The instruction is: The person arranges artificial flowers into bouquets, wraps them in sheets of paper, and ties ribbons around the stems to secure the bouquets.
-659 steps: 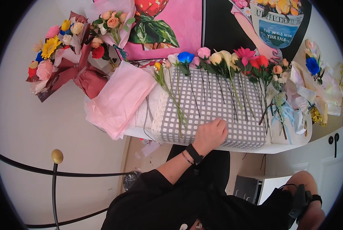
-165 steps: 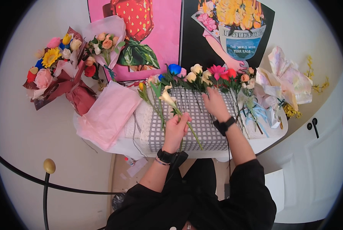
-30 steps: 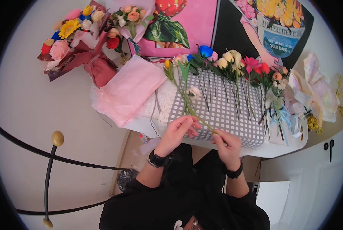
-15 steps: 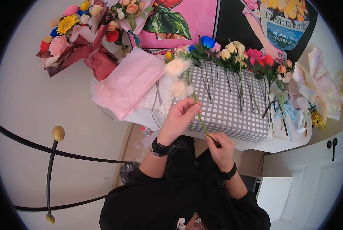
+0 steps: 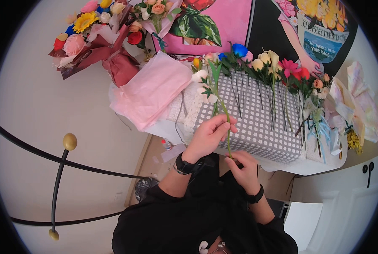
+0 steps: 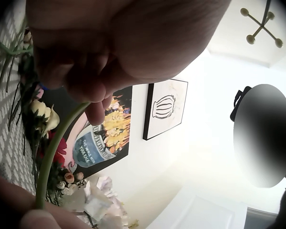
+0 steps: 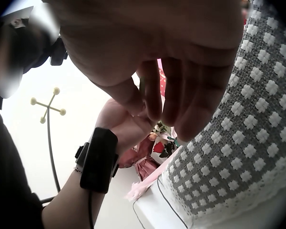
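While a green stem (image 5: 228, 139) is gripped partway along by the curled fingers and thumb of the left hand (image 5: 210, 135), its lower end is pinched narrowly by the right hand (image 5: 244, 171). The stem is held over the near edge of the checked cloth (image 5: 265, 137), with its upper part angled toward the left side of the flower row. White blooms (image 5: 208, 94) are seen beside that upper part; whether they are joined to it cannot be told. Along the far side of the cloth, a blue flower (image 5: 240, 50), a calla lily (image 5: 274, 60) and a magenta flower (image 5: 288, 67) are laid out among others, their stems pointed toward the person. Pink paper (image 5: 155, 91) is spread left of the cloth, and beyond it a bouquet (image 5: 120, 65) is wrapped in dark red.
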Tool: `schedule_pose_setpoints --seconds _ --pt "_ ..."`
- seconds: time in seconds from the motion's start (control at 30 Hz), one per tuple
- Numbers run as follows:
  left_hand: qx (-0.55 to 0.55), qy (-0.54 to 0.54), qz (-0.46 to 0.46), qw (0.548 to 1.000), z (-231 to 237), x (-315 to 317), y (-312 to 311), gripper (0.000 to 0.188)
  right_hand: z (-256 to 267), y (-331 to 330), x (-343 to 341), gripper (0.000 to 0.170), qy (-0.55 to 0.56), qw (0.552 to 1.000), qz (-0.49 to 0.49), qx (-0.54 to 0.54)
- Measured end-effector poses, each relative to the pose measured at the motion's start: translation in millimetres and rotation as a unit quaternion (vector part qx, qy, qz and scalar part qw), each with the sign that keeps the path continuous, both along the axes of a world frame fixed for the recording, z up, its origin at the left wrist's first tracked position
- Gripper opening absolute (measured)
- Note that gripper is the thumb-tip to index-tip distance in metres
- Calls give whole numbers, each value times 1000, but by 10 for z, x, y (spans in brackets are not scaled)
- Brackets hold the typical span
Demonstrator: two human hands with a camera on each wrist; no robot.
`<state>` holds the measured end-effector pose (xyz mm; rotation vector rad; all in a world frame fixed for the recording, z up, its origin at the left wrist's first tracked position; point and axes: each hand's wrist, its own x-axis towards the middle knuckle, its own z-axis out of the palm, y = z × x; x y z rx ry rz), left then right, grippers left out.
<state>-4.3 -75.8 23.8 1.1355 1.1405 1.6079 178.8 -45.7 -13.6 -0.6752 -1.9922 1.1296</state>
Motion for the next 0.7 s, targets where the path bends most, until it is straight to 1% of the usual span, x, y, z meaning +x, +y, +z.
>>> schedule_pose_setpoints --seconds 0.07,0.1,0.17,0.2,0.27,0.3,0.37,0.4,0.43,0.47,0.5,0.53,0.6,0.63,0.67,0.7 --pt "-16 37 -1 999 -14 -8 -21 21 -74 53 10 17 -6 999 33 27" --pt "-15 37 -4 999 -16 -6 -24 21 -74 73 17 17 -6 999 30 27" --pt "-7 110 1 994 -23 -1 -41 20 -67 109 19 26 5 999 10 -32" --pt "-7 110 -3 994 -17 7 -52 20 -39 138 10 26 5 999 5 -32" --pt "2 221 15 975 14 55 -65 19 54 229 5 30 81 996 -10 -38" --pt "6 219 2 976 33 83 -75 19 85 274 -1 29 106 993 -8 -41" --pt "-19 291 14 956 53 142 -104 16 196 330 -29 29 115 992 -20 -45" --pt "-15 289 -1 957 9 177 -103 16 233 339 -32 29 127 991 -17 -50" --pt "-13 338 19 941 -39 204 -100 15 238 350 -31 29 125 990 -29 -49" --pt "-11 385 42 922 -69 222 -101 14 225 364 -40 27 137 987 -22 -80" --pt "-5 350 31 936 -85 229 -111 13 209 366 -51 25 148 983 -11 -111" --pt "-75 299 -10 951 57 212 -126 11 192 351 -59 25 148 983 -17 -110" --pt "-111 304 -25 946 42 205 -130 11 155 320 -80 19 175 952 7 -252" --pt "-112 303 -29 946 -3 203 -129 11 133 303 -96 18 213 936 22 -280" --pt "-108 268 -37 957 -77 195 -124 12 99 304 -93 18 213 935 19 -282" --pt "-102 234 -44 966 -121 186 -112 13 71 326 -96 19 234 919 35 -315"
